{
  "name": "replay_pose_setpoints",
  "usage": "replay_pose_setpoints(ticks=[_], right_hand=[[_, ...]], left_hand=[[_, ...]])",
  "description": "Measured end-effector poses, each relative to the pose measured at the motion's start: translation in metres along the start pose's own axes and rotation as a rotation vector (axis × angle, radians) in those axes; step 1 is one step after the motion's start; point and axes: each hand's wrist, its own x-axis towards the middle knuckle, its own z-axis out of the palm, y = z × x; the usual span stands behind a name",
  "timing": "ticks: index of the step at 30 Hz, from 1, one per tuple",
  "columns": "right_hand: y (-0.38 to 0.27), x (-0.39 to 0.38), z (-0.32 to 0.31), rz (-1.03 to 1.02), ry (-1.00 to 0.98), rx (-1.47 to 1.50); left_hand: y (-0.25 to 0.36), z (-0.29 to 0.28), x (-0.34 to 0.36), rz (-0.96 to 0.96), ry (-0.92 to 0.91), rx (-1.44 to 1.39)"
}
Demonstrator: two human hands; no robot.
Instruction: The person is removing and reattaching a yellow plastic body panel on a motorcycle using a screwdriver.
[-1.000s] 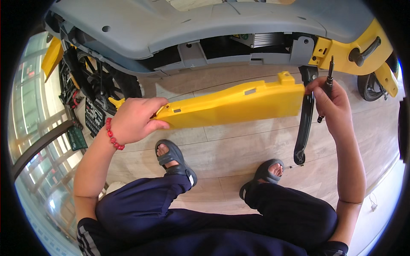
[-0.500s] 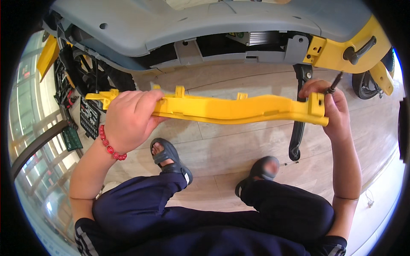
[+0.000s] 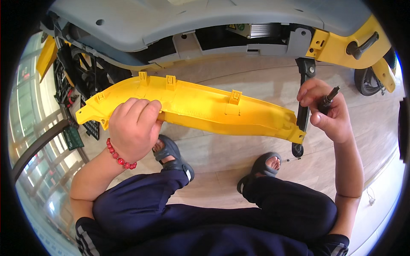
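My left hand (image 3: 134,126), with a red bead bracelet on its wrist, is closed round the near edge of a long yellow plastic trim panel (image 3: 200,102). The panel is held up over the floor, its clip-bearing face turned toward me, its right end free and lower. To the right of that end, apart from it, my right hand (image 3: 335,121) has a dark screwdriver (image 3: 328,101) tucked in the curled fingers, its tip pointing up and away. Beyond both hands stands a grey and yellow scooter-like vehicle (image 3: 230,25), its lower side open on dark inner parts.
A black stand leg (image 3: 303,77) hangs from the vehicle behind the panel's right end. A black footrest peg (image 3: 363,46) juts from the yellow bodywork. At left lie a tool case (image 3: 92,128) and a green case (image 3: 72,137). My sandalled feet (image 3: 171,155) rest on the wooden floor (image 3: 213,149).
My right hand has let go of the panel's right end and moved slightly away, keeping the screwdriver. The panel has tipped in my left hand, showing its clip-bearing face, its right end lower.
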Motion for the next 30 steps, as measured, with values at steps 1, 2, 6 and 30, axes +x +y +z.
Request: replay_pose_setpoints(ticks=[1, 2, 6, 30], right_hand=[[0.0, 0.0, 0.0, 0.0, 0.002, 0.002], [0.0, 0.0, 0.0, 0.002, -0.003, -0.004], [0.0, 0.001, 0.002, -0.023, -0.004, -0.01], [0.001, -0.008, -0.003, 0.175, 0.097, 0.052]], left_hand=[[0.001, 0.0, -0.001, 0.007, -0.001, 0.002], [0.001, -0.001, -0.002, -0.003, -0.006, -0.001], [0.001, 0.0, -0.004, 0.054, 0.004, 0.023], [-0.014, 0.004, 0.004, -0.008, -0.108, -0.225]])
